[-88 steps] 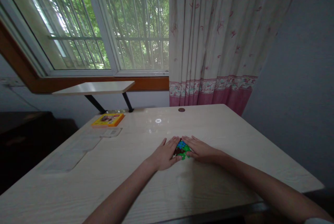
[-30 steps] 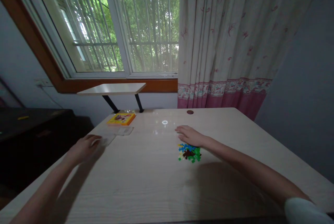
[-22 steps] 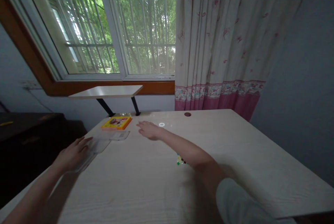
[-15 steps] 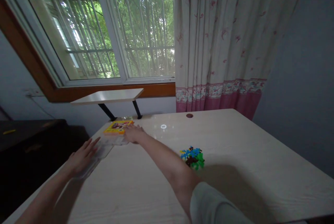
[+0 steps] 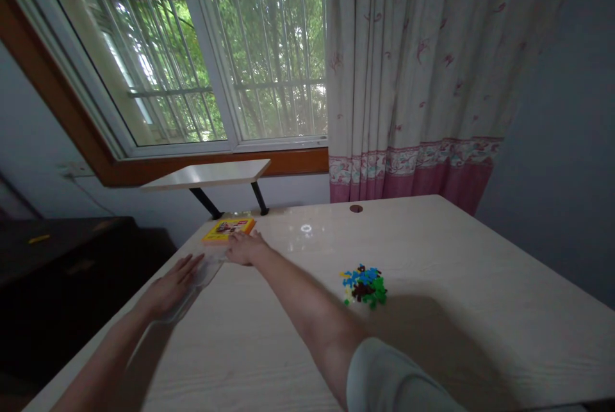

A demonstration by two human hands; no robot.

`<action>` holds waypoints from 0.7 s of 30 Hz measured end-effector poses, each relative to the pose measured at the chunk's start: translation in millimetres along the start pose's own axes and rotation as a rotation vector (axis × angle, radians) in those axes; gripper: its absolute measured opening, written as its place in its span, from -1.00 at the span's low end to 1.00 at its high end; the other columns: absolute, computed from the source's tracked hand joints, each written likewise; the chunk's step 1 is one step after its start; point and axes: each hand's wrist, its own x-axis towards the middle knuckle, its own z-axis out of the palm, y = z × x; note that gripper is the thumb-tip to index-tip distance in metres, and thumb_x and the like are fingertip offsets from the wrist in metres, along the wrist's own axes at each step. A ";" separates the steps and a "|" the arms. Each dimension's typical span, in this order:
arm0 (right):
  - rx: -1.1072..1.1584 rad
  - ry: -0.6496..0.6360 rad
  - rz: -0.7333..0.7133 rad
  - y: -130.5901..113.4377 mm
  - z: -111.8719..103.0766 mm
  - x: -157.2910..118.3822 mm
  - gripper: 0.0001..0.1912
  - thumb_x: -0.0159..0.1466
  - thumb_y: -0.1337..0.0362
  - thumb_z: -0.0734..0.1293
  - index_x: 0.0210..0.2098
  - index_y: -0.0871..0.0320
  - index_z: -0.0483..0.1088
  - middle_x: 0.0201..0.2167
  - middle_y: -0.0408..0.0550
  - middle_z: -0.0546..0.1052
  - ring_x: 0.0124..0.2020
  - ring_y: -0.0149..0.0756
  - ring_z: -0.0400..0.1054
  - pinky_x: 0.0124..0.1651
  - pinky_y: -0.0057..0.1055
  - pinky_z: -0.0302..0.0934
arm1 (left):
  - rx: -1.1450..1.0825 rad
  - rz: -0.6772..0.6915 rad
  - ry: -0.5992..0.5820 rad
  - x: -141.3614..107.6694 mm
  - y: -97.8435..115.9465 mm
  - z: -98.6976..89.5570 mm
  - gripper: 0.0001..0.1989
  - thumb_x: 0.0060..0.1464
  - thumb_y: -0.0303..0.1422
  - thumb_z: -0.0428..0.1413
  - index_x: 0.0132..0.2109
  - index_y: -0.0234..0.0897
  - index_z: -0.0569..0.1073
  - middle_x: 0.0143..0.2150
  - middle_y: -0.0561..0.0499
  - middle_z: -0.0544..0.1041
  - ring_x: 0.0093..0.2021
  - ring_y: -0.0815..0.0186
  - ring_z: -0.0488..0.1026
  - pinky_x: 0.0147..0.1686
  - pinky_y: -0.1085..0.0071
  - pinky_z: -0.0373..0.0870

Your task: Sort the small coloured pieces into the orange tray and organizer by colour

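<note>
On the left side of the table my left hand [image 5: 173,284] lies flat with fingers stretched out, over clear plastic [image 5: 208,271] that looks like a thin tray or lid. Its near part is hidden under the hand. My right hand [image 5: 245,248] reaches farther out, fingers spread, at the near edge of a yellow box [image 5: 225,230] with a printed picture on top. The right fingertips seem to touch the box or the plastic beside it; which one I cannot tell. A small pile of blue, green, brown and yellow plastic pieces [image 5: 365,285] lies right of my right forearm.
The pale wooden table [image 5: 456,252] has a round cable hole [image 5: 356,209] at its back edge. A raised white shelf [image 5: 211,173] on black legs stands at the back left. Beyond the table's left edge is a dark cabinet [image 5: 62,232]. A curtain [image 5: 413,79] hangs behind.
My left hand has slid forward and right over the clear plastic, nearer the right hand. The right hand has shifted slightly nearer. The whole view has turned a little to the left.
</note>
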 end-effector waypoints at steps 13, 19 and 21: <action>-0.050 0.028 -0.085 42.5 -15.1 -65.6 -0.49 0.24 0.16 -0.01 0.14 0.27 -0.01 0.19 0.14 0.02 0.19 -0.10 -0.13 0.09 0.15 -0.18 | -0.044 0.034 -0.011 -27.1 73.0 13.4 -0.49 0.14 -0.22 -0.36 0.19 -0.25 0.06 0.22 -0.18 0.06 0.17 0.11 0.06 -0.01 0.13 0.18; -0.087 0.002 -0.077 68.4 -37.2 -120.4 -0.49 0.27 0.16 -0.05 0.16 0.26 -0.05 0.20 0.13 -0.02 0.21 -0.13 -0.17 0.11 0.13 -0.19 | -0.030 0.059 0.003 -45.6 131.1 13.0 -0.50 0.13 -0.21 -0.35 0.18 -0.23 0.07 0.21 -0.16 0.07 0.18 0.12 0.04 -0.01 0.11 0.17; -0.096 0.000 -0.068 76.3 -43.1 -137.7 -0.48 0.27 0.16 -0.05 0.17 0.26 -0.07 0.21 0.12 -0.03 0.21 -0.15 -0.18 0.12 0.11 -0.19 | -0.023 0.060 0.002 -52.2 150.8 11.5 -0.50 0.14 -0.22 -0.37 0.19 -0.23 0.07 0.22 -0.17 0.05 0.20 0.12 0.00 0.00 0.08 0.15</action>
